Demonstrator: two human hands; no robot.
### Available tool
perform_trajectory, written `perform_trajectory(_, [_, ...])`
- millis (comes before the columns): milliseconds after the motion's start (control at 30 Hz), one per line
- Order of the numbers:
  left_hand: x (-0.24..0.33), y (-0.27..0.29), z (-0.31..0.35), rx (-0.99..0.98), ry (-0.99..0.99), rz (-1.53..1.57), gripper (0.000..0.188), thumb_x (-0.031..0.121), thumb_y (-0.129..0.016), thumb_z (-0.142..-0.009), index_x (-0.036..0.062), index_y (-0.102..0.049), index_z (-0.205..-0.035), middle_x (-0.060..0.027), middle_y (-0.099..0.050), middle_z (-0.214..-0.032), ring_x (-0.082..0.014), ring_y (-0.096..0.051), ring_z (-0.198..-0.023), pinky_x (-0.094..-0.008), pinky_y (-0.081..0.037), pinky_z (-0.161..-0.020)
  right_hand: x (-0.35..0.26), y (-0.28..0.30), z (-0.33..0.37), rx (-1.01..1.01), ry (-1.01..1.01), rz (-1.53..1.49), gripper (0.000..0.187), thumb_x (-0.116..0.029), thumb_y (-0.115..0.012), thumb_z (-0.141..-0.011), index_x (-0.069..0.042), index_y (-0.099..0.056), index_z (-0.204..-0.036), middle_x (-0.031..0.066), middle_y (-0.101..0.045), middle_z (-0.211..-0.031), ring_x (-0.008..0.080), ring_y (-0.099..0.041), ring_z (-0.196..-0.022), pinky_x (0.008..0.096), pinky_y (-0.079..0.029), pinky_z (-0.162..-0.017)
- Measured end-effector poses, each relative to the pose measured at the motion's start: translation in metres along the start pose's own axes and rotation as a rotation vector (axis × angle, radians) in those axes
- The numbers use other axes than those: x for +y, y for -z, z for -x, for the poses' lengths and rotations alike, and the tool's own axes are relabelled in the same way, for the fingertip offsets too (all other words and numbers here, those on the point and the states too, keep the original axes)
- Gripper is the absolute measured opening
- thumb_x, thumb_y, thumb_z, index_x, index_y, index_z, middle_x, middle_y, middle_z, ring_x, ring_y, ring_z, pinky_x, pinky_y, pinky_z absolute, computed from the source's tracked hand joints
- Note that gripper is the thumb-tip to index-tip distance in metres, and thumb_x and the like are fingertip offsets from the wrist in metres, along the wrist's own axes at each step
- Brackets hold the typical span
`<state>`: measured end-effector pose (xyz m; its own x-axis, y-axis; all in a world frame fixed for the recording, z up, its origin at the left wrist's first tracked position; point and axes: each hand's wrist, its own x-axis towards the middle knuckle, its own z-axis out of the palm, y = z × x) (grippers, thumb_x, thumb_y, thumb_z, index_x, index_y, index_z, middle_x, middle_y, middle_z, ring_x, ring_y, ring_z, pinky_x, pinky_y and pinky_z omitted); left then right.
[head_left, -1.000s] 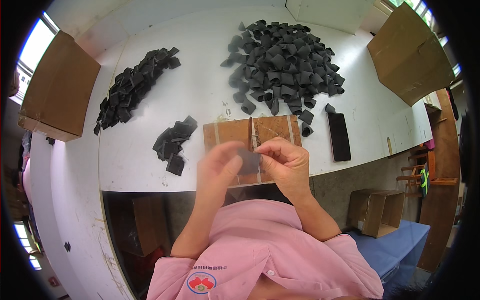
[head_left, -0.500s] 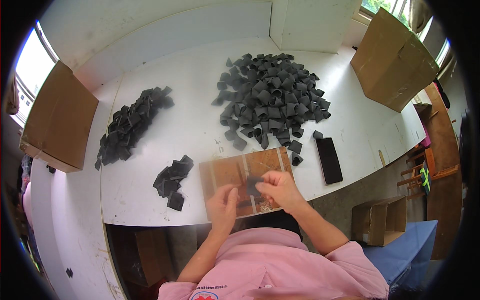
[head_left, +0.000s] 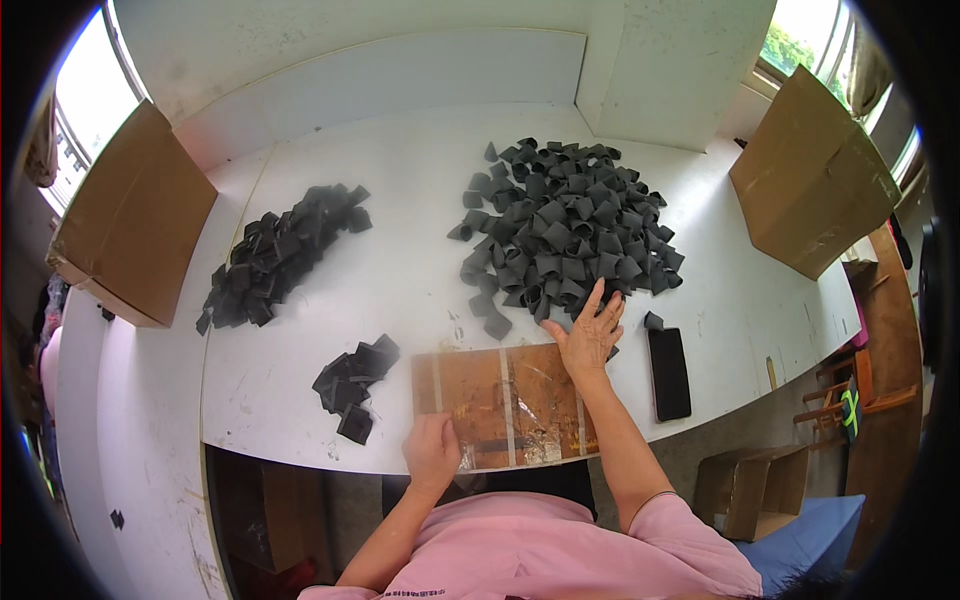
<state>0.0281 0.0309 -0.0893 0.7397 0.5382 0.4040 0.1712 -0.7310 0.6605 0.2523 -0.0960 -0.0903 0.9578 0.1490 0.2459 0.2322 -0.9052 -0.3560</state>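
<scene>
Since the previous frame, the right hand (head_left: 592,335) has been moved off the flat brown board with pale strips (head_left: 470,385) to the near edge of the heap of dark-grey, curled, soft-looking pieces (head_left: 565,235), its fingers spread wide and no piece seen gripped. The left hand (head_left: 432,445) is curled at the board's near left corner; whether anything is enclosed cannot be told. At the heap, one loose outer piece would best be pinched by its edge, its neighbours left undisturbed.
</scene>
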Motion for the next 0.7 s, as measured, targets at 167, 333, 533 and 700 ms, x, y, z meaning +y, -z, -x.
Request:
perform_trajectory(167, [-0.001,0.002,0.003,0.011,-0.023,-0.043,0.012,-0.001,-0.055,-0.068,0.004,-0.054,-0.079,-0.0118,-0.052,-0.071,-0.0302,-0.053,-0.063,-0.0372,-0.043,-0.052,-0.022,-0.024,-0.061,0.062,-0.066,0.027,0.098,-0.039,-0.071,-0.066,-0.017,-0.007,-0.137,0.0321,-0.007,-0.133,0.0465,-0.014,-0.123,0.0608,-0.027,-0.087])
perform_trajectory(333, [0.003,-0.003,-0.002,-0.013,-0.04,-0.06,0.011,0.0,-0.056,-0.066,0.004,-0.054,-0.077,-0.0106,-0.051,-0.07,-0.0285,-0.053,-0.061,-0.0362,-0.044,-0.051,-0.019,-0.043,-0.143,0.082,-0.068,-0.057,0.09,-0.035,-0.071,-0.067,-0.017,-0.015,-0.136,0.0311,-0.015,-0.132,0.0461,-0.018,-0.122,0.0595,-0.027,-0.088])
perform_trajectory(533, [0.0,0.002,-0.002,0.007,-0.009,-0.07,0.011,0.0,-0.056,-0.066,0.0037,-0.055,-0.077,-0.0097,-0.05,-0.07,-0.0278,-0.053,-0.059,-0.0352,-0.044,-0.05,-0.072,-0.007,-0.087,0.108,0.504,-0.225,0.064,-0.017,-0.069,-0.065,-0.009,-0.04,-0.122,0.0174,-0.039,-0.119,0.0331,-0.034,-0.116,0.0493,-0.03,-0.091])
perform_trajectory(700, [-0.001,0.002,-0.002,-0.003,-0.012,-0.078,0.012,0.001,-0.056,-0.066,0.0037,-0.054,-0.077,-0.0094,-0.05,-0.071,-0.0274,-0.053,-0.059,-0.0348,-0.044,-0.051,-0.094,-0.014,-0.034,-0.092,1.185,-0.28,0.045,-0.027,-0.068,-0.066,-0.018,-0.055,-0.108,0.0118,-0.045,-0.115,0.0322,-0.035,-0.117,0.0494,-0.025,-0.096])
